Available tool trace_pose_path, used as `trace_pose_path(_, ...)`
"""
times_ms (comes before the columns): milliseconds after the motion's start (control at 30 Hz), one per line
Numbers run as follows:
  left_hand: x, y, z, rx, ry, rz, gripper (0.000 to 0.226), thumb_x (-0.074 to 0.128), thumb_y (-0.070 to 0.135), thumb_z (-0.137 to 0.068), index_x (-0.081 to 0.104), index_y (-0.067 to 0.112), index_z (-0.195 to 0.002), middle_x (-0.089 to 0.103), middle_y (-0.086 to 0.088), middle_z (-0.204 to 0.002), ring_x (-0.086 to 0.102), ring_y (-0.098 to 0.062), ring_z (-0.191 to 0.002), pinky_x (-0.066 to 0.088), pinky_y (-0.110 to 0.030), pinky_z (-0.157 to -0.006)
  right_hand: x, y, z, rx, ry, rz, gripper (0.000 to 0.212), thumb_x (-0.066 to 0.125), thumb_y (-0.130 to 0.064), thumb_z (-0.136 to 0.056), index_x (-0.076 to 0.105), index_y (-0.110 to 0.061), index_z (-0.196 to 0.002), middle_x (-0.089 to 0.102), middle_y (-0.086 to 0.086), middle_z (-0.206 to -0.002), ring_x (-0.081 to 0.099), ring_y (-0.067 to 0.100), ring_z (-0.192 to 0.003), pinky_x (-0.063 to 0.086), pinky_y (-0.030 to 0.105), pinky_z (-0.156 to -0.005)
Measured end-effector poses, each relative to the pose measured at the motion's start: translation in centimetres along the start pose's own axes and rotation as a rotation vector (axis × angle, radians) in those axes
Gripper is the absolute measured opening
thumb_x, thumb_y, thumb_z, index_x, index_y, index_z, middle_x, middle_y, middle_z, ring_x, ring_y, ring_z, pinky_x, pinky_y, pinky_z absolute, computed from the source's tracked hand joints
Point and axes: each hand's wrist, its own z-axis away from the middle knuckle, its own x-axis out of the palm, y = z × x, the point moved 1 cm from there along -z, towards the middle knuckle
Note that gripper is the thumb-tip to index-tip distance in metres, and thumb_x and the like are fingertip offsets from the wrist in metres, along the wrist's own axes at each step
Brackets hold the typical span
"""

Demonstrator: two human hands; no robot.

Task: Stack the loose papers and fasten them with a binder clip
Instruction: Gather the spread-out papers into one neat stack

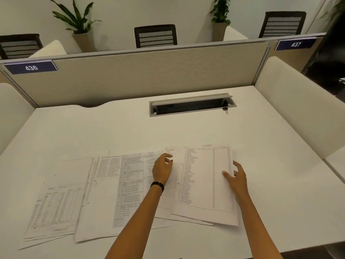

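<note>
Several printed sheets lie fanned across the white desk (pixel 261 146), overlapping from left to right. The rightmost sheet (pixel 203 180) carries a long printed list and lies on top. My right hand (pixel 236 177) rests on its right edge, thumb on the page and fingers spread. My left hand (pixel 162 168), with a dark bracelet at the wrist, hovers with curled fingers over the sheets just left of that page. More sheets (pixel 104 189) spread out to the left. A small black binder clip (pixel 226 109) lies far back beside the cable slot.
An open cable slot (pixel 192 106) is set into the desk at the back. A beige partition (pixel 149 75) closes the far side, with white side panels left and right. Chairs and potted plants stand beyond it.
</note>
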Motion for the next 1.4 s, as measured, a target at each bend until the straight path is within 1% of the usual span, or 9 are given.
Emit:
trace_pose_path(100, -0.4, -1.1, -0.2, 0.009, 0.068, -0.057, 0.021, 0.059, 0.009, -0.085, 0.060, 0.012, -0.106, 0.054, -0.014, -0.109, 0.056, -0.026, -0.099, 0.049, -0.032, -0.074, 0.0, 1.0, 0.1, 0.003, 0.023, 0.021, 0.053, 0.060, -0.004, -0.085, 0.039, -0.010, -0.133, 0.055, 0.021, -0.127, 0.058, 0.033, -0.106, 0.050, 0.042, -0.089)
trace_pose_path(200, -0.6, -2.1, 0.0, -0.020, 0.077, -0.113, 0.030, 0.057, 0.009, -0.086, 0.054, 0.008, -0.116, 0.048, -0.018, -0.118, 0.048, -0.029, -0.110, 0.041, -0.028, -0.081, 0.1, 1.8, 0.2, -0.050, 0.118, 0.021, 0.058, 0.061, -0.003, -0.084, 0.035, -0.011, -0.136, 0.049, 0.018, -0.133, 0.052, 0.031, -0.116, 0.043, 0.035, -0.094)
trace_pose_path(300, -0.7, -2.8, 0.4, -0.057, 0.074, -0.129, 0.032, 0.055, 0.010, -0.088, 0.051, 0.008, -0.120, 0.049, -0.017, -0.118, 0.043, -0.029, -0.112, 0.034, -0.025, -0.081, 0.4, 2.2, 0.6, -0.088, 0.157, 0.048, 0.058, 0.060, -0.002, -0.084, 0.035, -0.009, -0.137, 0.041, 0.017, -0.140, 0.044, 0.032, -0.126, 0.038, 0.035, -0.098)
trace_pose_path(500, -0.5, -2.9, 0.6, -0.073, 0.061, -0.017, 0.034, 0.054, 0.009, -0.088, 0.049, 0.007, -0.121, 0.052, -0.019, -0.118, 0.050, -0.032, -0.109, 0.046, -0.039, -0.092, 2.2, 3.0, 1.4, -0.233, 0.128, 0.237, 0.052, 0.059, 0.001, -0.083, 0.040, -0.002, -0.132, 0.041, 0.018, -0.136, 0.040, 0.031, -0.127, 0.029, 0.029, -0.103)
trace_pose_path(800, 0.4, -2.1, 1.6, -0.123, -0.017, 0.143, 0.046, 0.052, 0.012, -0.091, 0.038, 0.004, -0.134, 0.043, -0.013, -0.132, 0.046, -0.025, -0.120, 0.038, -0.028, -0.099, 6.2, 3.5, 2.4, -0.264, 0.126, 0.277, 0.049, 0.054, 0.005, -0.082, 0.043, -0.003, -0.130, 0.035, 0.019, -0.141, 0.032, 0.031, -0.134, 0.027, 0.039, -0.111)
trace_pose_path(933, 0.7, -1.8, 1.8, -0.118, -0.046, 0.160, 0.048, 0.054, 0.014, -0.090, 0.037, 0.005, -0.134, 0.046, -0.014, -0.133, 0.046, -0.026, -0.121, 0.039, -0.040, -0.106, 7.7, 3.4, 2.9, -0.277, 0.096, 0.287, 0.050, 0.053, 0.004, -0.083, 0.042, -0.004, -0.131, 0.031, 0.017, -0.145, 0.027, 0.029, -0.137, 0.022, 0.032, -0.111)
trace_pose_path(1067, 0.3, -2.1, 1.6, -0.111, -0.043, 0.174, 0.045, 0.054, 0.010, -0.089, 0.040, 0.005, -0.132, 0.052, -0.012, -0.130, 0.050, -0.025, -0.117, 0.042, -0.039, -0.103, 8.2, 3.3, 3.0, -0.273, 0.079, 0.275, 0.049, 0.052, 0.004, -0.084, 0.042, -0.005, -0.132, 0.030, 0.016, -0.145, 0.027, 0.028, -0.137, 0.020, 0.029, -0.108)
trace_pose_path(1200, -0.6, -2.3, 1.6, -0.120, -0.042, 0.207, 0.040, 0.053, 0.005, -0.090, 0.043, 0.005, -0.128, 0.058, -0.005, -0.111, 0.054, -0.017, -0.097, 0.045, -0.027, -0.085, 7.5, 3.1, 2.8, -0.254, 0.119, 0.233, 0.047, 0.051, 0.003, -0.086, 0.042, -0.004, -0.131, 0.033, 0.017, -0.144, 0.030, 0.028, -0.135, 0.024, 0.031, -0.108)
trace_pose_path(1400, -0.6, -2.7, 1.9, -0.105, -0.084, 0.252, 0.038, 0.056, 0.009, -0.088, 0.048, 0.007, -0.125, 0.060, -0.010, -0.118, 0.056, -0.017, -0.101, 0.047, -0.028, -0.087, 7.7, 3.2, 2.9, -0.253, 0.108, 0.244, 0.046, 0.050, 0.004, -0.086, 0.041, -0.003, -0.131, 0.033, 0.018, -0.143, 0.031, 0.029, -0.135, 0.024, 0.031, -0.109)
